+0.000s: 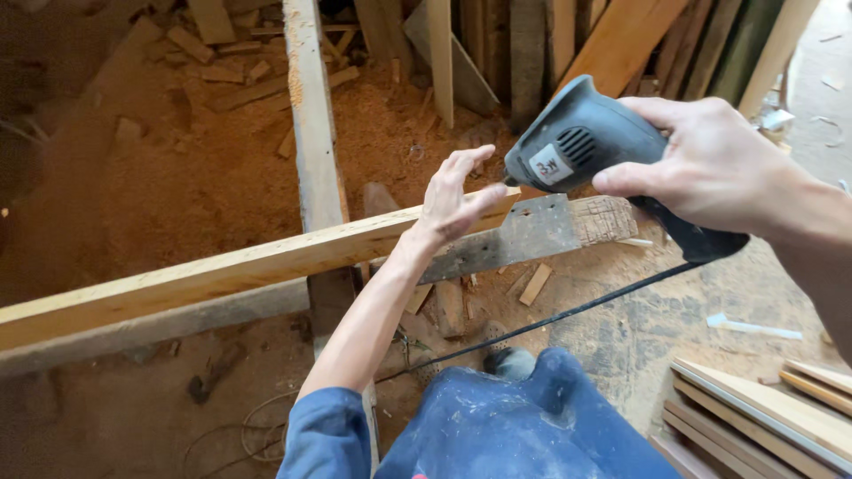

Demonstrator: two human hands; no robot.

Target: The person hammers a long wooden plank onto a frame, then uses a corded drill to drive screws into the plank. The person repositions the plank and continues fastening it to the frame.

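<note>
Right hand (710, 164) of mine is wrapped tight round the body of the grey power drill (586, 146), thumb along its near side, nose pointing left toward my other hand. Left hand (453, 200) is spread open, fingers loose and lifted, palm hovering just over the end of the pale plank (222, 270) and gripping nothing; its fingertips sit right beside the drill's nose, almost touching. I cannot make out a bit from here, since the nose is hidden behind my fingers.

Under my left palm the plank runs away to the left, lying across a weathered dark board (541, 229) that shows just past my thumb, beneath the drill. Below my right wrist the black cord (568, 315) trails down over the dusty floor toward my knee. Beyond both hands a tall post (312, 133) stands in a bed of sawdust (195, 177), and a stack of cut boards (772, 404) lies near my right elbow.

To work well here, I judge the open hand should press flat on the plank and clear of the nose, the drill held square to the wood, and the cord kept behind the tool so it cannot snag
</note>
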